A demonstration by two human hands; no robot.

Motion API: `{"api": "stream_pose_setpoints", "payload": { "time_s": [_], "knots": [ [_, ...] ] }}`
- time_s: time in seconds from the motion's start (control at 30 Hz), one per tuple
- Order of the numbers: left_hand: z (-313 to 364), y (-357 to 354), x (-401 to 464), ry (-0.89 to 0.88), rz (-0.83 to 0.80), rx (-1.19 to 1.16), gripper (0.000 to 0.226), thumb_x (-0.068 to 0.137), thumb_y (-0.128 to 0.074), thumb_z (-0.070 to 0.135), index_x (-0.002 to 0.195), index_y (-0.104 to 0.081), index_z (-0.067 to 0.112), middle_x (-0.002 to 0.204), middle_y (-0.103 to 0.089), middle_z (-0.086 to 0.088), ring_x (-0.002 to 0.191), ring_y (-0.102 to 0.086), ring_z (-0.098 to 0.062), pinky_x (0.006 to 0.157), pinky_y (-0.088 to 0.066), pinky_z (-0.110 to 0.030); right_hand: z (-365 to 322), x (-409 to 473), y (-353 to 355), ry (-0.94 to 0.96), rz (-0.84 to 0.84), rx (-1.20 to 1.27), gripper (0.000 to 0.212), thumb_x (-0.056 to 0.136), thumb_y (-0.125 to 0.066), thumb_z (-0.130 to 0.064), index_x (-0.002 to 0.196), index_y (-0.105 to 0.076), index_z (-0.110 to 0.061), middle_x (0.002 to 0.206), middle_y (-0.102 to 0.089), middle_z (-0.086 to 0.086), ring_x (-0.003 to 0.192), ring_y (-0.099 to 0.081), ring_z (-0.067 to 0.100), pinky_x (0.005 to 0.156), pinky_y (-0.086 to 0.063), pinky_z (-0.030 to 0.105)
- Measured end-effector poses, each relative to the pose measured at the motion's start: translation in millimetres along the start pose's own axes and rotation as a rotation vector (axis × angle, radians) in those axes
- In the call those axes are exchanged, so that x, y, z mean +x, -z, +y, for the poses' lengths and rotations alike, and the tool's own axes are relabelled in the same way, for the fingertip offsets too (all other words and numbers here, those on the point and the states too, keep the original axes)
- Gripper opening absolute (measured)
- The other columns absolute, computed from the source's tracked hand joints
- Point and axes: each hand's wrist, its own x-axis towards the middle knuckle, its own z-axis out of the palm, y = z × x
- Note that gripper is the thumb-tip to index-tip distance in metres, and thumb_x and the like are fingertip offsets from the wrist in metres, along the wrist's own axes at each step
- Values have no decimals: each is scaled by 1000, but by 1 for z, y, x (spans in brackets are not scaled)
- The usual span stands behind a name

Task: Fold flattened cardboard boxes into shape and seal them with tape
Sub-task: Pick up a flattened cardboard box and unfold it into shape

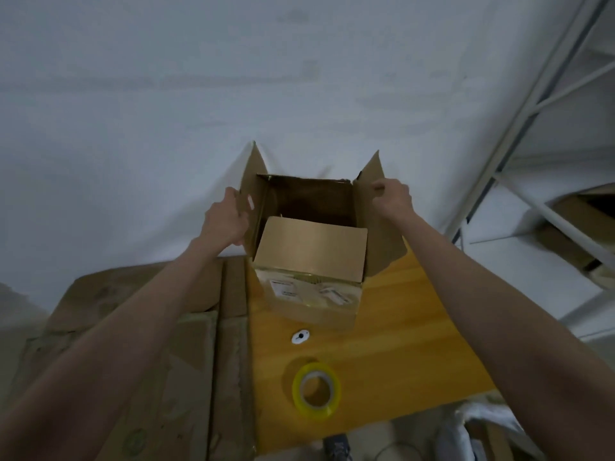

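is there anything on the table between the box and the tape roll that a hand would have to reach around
Only a small white round disc, lying flat on the yellow wooden table between the open brown cardboard box and the yellow-rimmed roll of clear tape. Being flat, it likely blocks nothing. Both hands, left and right, grip the box's side flaps.

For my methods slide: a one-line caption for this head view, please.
Left hand and right hand grip opposite side flaps of an open cardboard box; tape roll lies nearby.

Left hand (223,218) and right hand (392,198) apparently grip the box (312,277) side flaps.
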Motion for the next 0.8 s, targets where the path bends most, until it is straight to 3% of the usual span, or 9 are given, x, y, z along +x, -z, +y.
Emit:
{"api": "stream_pose_setpoints", "payload": {
  "time_s": [0.1,0.2,0.33,0.47,0.67,0.8],
  "knots": [
    [22,-24,3,-35,-60,-25,21,103,-45,32,118,-39,18,71,-67,-6,42,-64,-15,45,-44,-20,24,3,18,-31,40,-29,51,91,-50,8,139,-54,-9,142,-52,13,127,-51,31,103,-46,37],
    [35,-48,8,-67,-129,-1,29,101,-48,21,127,-37,15,78,-67,-10,50,-67,-21,48,-50,-26,53,5,29,-96,66,-40,53,91,-50,8,140,-53,-9,143,-51,13,123,-54,31,102,-49,39],
    [36,-77,18,-80,-159,25,37,99,-52,15,133,-36,10,92,-65,-16,63,-60,-21,53,-48,-32,91,12,37,-177,86,-58,51,92,-50,5,141,-52,-9,145,-50,13,129,-50,30,106,-43,37],
    [30,-103,26,-50,-177,13,38,99,-52,13,134,-36,11,77,-57,-3,60,-56,-17,48,-40,-25,121,19,36,-190,94,-25,46,94,-52,3,138,-55,-8,143,-52,13,129,-50,29,105,-43,38],
    [25,-116,42,59,-196,-49,33,102,-49,16,131,-37,13,93,-65,-15,67,-65,-30,63,-58,-43,159,33,34,-224,90,55,44,94,-52,3,135,-58,-10,142,-51,13,129,-49,31,107,-43,41],
    [29,-122,52,82,-181,51,30,101,-50,25,127,-38,14,85,-61,-9,67,-62,-25,56,-51,-35,173,49,37,-224,50,70,45,94,-53,0,136,-57,-16,144,-48,11,129,-47,31,105,-43,41]
  ]
}}
